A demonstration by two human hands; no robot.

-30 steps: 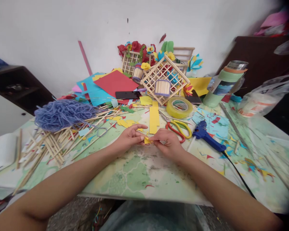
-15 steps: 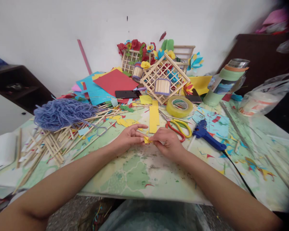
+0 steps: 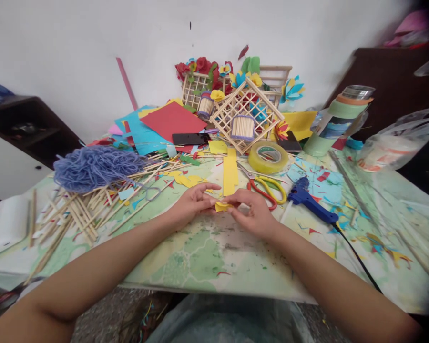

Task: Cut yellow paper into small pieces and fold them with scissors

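Between my two hands, low over the near middle of the table, is a small curled piece of yellow paper (image 3: 221,206). My left hand (image 3: 195,205) pinches its left end with thumb and fingers. At the right end, my right hand (image 3: 252,213) grips it between thumb and forefinger. Just beyond the hands lie yellow paper strips (image 3: 230,174). Scissors (image 3: 268,190) with red and yellow handles rest to the right of them, near a blue glue gun (image 3: 311,205). Part of the small piece is hidden by the fingers.
Blue yarn (image 3: 98,169) lies over wooden sticks (image 3: 80,216) at left. A tape roll (image 3: 268,157) sits before a stick lattice (image 3: 246,114) with paper flowers. A green bottle (image 3: 338,121) stands at back right. Yellow petal-like scraps (image 3: 188,179) and a red sheet (image 3: 173,121) lie farther back.
The yellow piece has turned between my fingers and now shows a wider, curled face. My right fingers have shifted slightly on it. The whole view has moved a little.
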